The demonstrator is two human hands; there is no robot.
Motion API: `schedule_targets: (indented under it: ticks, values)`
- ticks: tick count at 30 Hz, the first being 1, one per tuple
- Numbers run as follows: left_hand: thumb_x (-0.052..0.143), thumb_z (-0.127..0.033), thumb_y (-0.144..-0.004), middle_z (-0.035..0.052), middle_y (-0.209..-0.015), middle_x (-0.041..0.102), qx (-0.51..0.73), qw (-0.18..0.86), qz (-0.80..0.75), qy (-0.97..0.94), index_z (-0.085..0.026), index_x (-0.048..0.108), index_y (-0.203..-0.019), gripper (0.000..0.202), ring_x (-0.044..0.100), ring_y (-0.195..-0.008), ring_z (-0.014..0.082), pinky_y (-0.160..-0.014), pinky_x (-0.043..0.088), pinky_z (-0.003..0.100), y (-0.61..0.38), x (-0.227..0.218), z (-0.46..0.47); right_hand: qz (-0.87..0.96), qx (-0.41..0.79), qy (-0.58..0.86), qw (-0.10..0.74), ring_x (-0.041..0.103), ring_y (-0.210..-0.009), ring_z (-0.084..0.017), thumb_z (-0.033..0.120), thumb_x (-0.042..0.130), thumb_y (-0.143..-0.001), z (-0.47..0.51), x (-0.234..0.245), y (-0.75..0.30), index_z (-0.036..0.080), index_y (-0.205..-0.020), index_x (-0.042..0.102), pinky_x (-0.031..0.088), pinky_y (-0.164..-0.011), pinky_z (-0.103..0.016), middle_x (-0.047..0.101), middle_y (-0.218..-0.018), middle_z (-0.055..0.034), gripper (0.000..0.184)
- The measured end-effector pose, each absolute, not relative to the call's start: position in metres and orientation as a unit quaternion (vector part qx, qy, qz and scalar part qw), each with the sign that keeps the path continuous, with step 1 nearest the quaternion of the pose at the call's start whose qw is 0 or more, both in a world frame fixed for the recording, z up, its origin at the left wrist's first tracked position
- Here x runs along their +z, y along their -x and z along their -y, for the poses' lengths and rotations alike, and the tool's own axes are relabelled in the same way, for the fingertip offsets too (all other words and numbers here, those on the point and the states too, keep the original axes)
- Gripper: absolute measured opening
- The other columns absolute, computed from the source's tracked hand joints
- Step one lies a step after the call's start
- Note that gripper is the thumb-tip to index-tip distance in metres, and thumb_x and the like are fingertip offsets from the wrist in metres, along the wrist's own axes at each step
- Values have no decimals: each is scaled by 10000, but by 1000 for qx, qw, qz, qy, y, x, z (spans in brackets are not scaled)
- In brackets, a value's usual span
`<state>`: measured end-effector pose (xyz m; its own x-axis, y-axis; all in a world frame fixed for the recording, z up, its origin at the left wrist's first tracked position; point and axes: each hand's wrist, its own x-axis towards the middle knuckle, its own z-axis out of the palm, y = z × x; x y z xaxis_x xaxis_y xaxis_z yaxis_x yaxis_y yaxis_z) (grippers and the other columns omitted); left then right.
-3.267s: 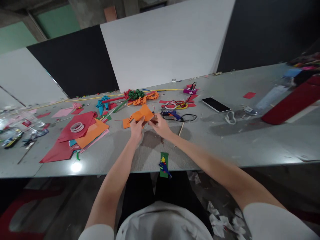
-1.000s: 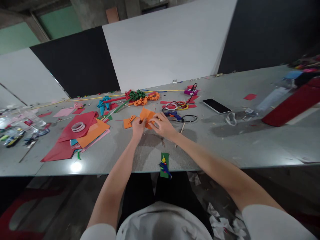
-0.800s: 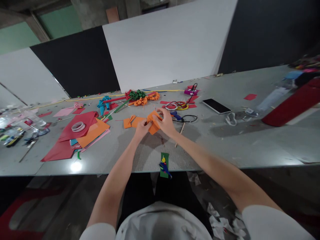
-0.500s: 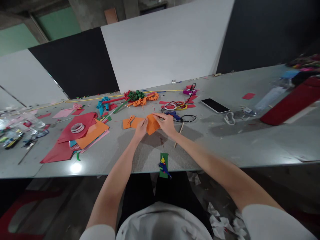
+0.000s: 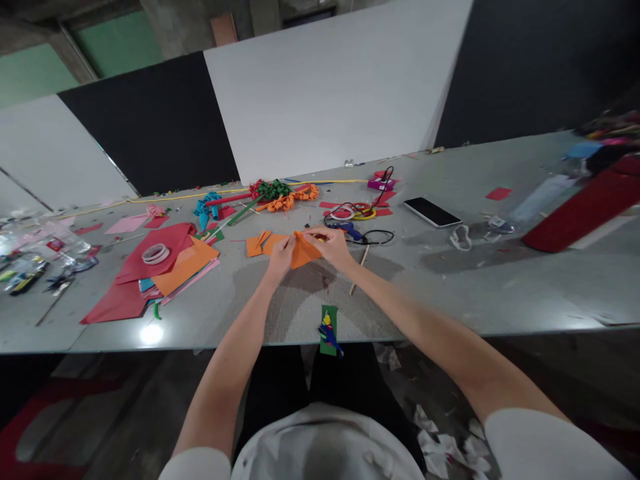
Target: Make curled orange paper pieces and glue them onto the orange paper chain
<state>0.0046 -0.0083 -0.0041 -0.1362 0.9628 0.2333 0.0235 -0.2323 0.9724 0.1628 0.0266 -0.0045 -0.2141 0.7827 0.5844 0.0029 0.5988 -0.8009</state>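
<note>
Between my two hands is a piece of orange paper [image 5: 301, 254], bent along a crease and held just above the table. My left hand [image 5: 281, 256] pinches its left side. With thumb and fingers together, my right hand [image 5: 334, 248] grips the top right part. More orange paper pieces [image 5: 255, 244] lie just left of my left hand. Beyond my right hand rests a blue glue gun [image 5: 351, 231] with a black cord. Closer to me, a green paper strip [image 5: 329, 311] carrying a small blue and yellow piece hangs over the table edge.
On the left, a tape roll [image 5: 155, 253] sits on red paper sheets [image 5: 120, 301] beside an orange sheet [image 5: 193, 267]. Curled paper flowers [image 5: 273, 191] lie at the back. A phone [image 5: 432, 212], a plastic bottle [image 5: 540, 197] and a red bottle [image 5: 583, 207] are on the right.
The orange paper has turned and folded between my hands; its lower point now spreads wider to the right. My hands stay in nearly the same spot, both still gripping it.
</note>
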Motion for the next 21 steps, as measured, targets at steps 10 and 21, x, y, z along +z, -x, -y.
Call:
schedule_targets:
  ticks: [10,21]
  values:
    - [645,-593,-887,21,-628,583,572,383,-461,-560,-169,656,-697,465,544,-622,164,-590,416,271,0,-8,8,679,450,290,503,690,-861,-218,546,768,-759,-45,-11,-163,212,-976,799,534,-819,-363,778,-958,-56,400]
    - [649,-640,-859,-15,-569,419,575,329,-484,-572,-187,532,-603,533,373,-556,133,-551,309,269,3,-16,2,762,352,278,467,694,-945,-250,574,657,-868,-41,-8,-166,222,-1106,790,533,-868,-383,778,-1054,-79,445]
